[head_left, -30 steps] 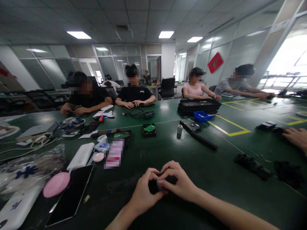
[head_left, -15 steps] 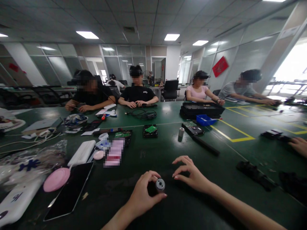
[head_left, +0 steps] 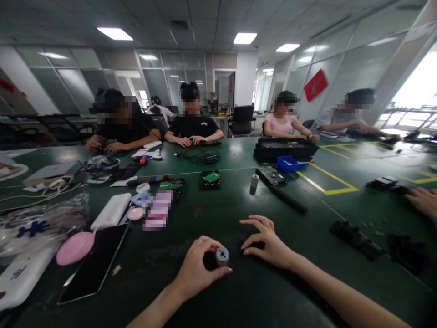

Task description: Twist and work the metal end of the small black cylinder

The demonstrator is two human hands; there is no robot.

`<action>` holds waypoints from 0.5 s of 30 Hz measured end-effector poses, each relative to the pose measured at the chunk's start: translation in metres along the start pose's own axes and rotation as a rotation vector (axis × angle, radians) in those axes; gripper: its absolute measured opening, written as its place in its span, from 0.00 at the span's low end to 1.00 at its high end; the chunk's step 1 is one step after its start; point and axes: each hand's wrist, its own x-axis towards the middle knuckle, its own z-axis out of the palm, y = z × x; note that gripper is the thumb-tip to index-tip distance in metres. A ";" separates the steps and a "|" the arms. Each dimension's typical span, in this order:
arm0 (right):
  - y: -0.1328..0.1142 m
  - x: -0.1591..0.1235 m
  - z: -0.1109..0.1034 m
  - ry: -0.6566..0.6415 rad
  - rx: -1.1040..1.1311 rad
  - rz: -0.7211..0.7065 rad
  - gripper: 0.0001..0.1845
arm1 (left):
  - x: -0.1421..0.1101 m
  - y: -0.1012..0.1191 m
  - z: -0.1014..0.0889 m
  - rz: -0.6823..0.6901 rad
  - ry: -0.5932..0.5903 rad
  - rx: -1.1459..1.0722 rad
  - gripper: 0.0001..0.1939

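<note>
A small metal cylinder, which looks like a small electric motor, stands upright on the green table, its round end with a centre shaft facing up. My left hand curls around it, index finger at its top edge and thumb near its front side. To the right of it my right hand hovers low over the table, fingers curved and apart, with nothing in them. Farther back stands a similar metal cylinder.
Hard drives and a dark bar lie farther back. At left are a tablet, a pink round case and plastic bags. A blue tray sits by a black case. Several people sit across the table.
The whole view has shifted slightly, so things appear a little higher and more to the left. My hands and the metal cylinder keep nearly the same positions relative to each other.
</note>
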 end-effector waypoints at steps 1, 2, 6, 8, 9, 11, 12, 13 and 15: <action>-0.006 0.000 0.002 0.065 0.014 0.001 0.04 | -0.001 0.001 0.001 -0.001 -0.002 0.011 0.19; -0.013 0.000 0.004 0.132 0.031 0.002 0.04 | -0.002 0.002 0.002 -0.003 -0.003 0.022 0.20; -0.044 0.000 0.016 0.282 0.082 -0.052 0.06 | -0.007 0.005 0.010 -0.003 -0.002 0.035 0.22; -0.054 0.000 0.021 0.280 0.091 -0.088 0.07 | -0.008 0.006 0.012 0.000 0.003 0.023 0.22; -0.057 0.000 0.023 0.271 0.092 -0.096 0.07 | -0.008 0.007 0.013 0.001 0.004 0.015 0.22; -0.061 0.000 0.025 0.243 0.085 -0.094 0.08 | -0.008 0.007 0.013 -0.002 0.007 0.005 0.22; -0.061 0.000 0.024 0.226 0.077 -0.088 0.08 | -0.007 0.007 0.013 -0.005 0.007 0.004 0.22; -0.061 0.001 0.024 0.210 0.067 -0.080 0.07 | -0.007 0.007 0.013 -0.007 0.007 0.005 0.22; -0.060 0.002 0.022 0.187 0.050 -0.075 0.07 | -0.007 0.006 0.012 -0.006 0.002 0.008 0.21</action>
